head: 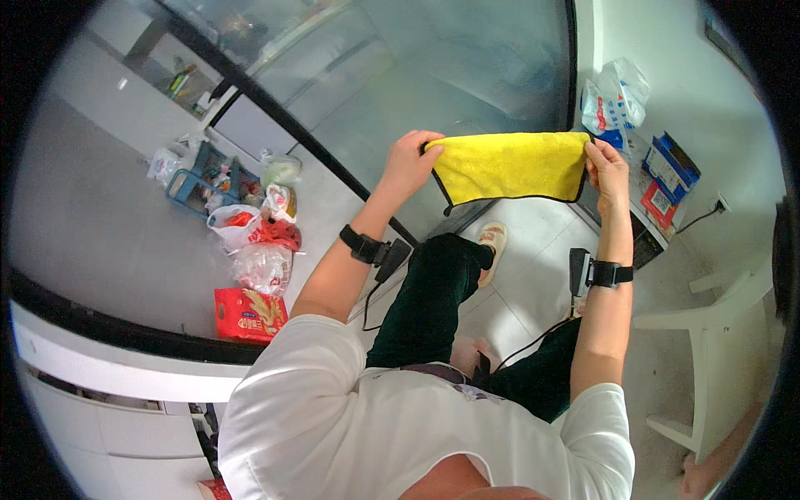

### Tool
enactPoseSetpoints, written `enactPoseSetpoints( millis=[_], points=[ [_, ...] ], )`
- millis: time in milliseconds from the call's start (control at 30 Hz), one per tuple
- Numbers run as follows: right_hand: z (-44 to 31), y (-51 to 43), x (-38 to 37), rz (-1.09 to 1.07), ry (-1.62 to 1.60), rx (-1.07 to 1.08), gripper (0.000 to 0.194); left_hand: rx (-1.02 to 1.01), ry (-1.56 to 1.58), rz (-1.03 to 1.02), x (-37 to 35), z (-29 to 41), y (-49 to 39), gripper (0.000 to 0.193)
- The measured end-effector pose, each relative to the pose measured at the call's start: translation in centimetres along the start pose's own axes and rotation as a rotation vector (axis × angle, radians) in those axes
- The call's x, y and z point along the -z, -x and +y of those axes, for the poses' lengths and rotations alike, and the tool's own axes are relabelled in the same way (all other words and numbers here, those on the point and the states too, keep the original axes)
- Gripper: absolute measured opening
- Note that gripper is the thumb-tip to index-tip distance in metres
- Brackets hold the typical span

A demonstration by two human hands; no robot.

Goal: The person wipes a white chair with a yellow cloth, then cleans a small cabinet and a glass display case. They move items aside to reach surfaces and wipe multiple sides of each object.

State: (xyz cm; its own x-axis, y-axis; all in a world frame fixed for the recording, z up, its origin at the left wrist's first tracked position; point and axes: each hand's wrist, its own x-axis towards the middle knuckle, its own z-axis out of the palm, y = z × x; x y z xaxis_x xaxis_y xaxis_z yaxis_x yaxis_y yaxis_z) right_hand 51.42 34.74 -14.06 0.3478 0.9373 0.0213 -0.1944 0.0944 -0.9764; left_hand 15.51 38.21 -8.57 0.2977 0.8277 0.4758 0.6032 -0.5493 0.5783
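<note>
A yellow cloth (509, 165) with dark edging is stretched sideways between my two hands, in front of a glass door panel. My left hand (412, 159) pinches its upper left corner between thumb and fingers. At the upper right corner, my right hand (605, 172) grips the fabric the same way. The cloth's lower edge hangs free above the tiled floor, and its top edge is nearly straight. Black straps with small devices are worn on both forearms.
Plastic bags (262, 269), a blue crate (206, 172) and a red package (251, 314) stand on the floor at left, beyond a dark frame. At right are a low cabinet holding a blue box (672, 165), a plastic bag (615, 103) and a white plastic chair (712, 337).
</note>
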Motion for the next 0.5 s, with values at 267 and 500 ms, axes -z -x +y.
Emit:
enactPoseSetpoints(
  millis=[267, 500],
  points=[
    [-0.6, 1.5, -8.6, -0.311, 0.108, 0.310, 0.057, 0.032, -0.230, 0.197, 8.5, 1.3, 2.0, 0.015],
    [0.8, 2.2, -17.1, -0.202, 0.596, 0.695, 0.090, 0.054, -0.230, 0.282, 11.5, -0.6, 3.2, 0.016]
  ],
)
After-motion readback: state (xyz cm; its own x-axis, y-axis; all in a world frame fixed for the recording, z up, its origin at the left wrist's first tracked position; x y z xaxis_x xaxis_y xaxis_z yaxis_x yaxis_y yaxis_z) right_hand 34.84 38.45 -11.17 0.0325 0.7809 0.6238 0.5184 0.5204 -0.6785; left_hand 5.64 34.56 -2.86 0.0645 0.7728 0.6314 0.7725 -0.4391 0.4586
